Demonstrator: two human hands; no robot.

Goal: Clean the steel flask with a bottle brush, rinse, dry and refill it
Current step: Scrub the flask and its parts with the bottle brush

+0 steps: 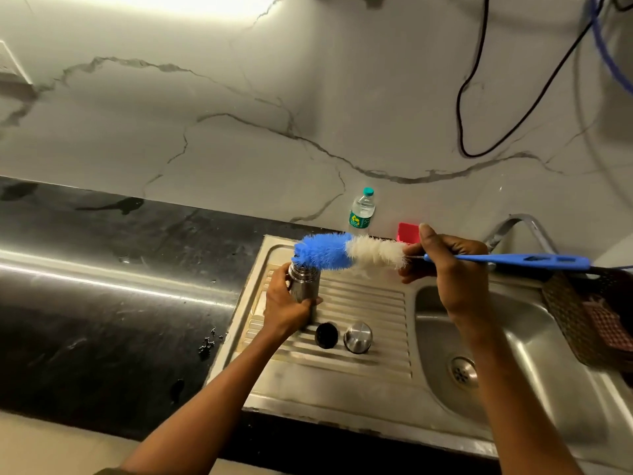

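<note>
My left hand (286,308) grips the steel flask (304,282), which stands upright and uncapped on the ribbed drainboard (363,303). My right hand (445,265) holds the blue handle of the bottle brush (346,253) just behind the bristles. The brush lies nearly level, and its blue bristle tip touches the flask's mouth. Two loose flask parts stand on the drainboard right of the flask: a black stopper (326,334) and a steel cap (358,337).
The sink basin (479,337) with its drain lies to the right, a tap (513,228) behind it. A plastic water bottle (362,212) and a red object (407,232) stand at the wall. A dark basket (589,320) sits at far right. Wet black counter (120,286) spreads left.
</note>
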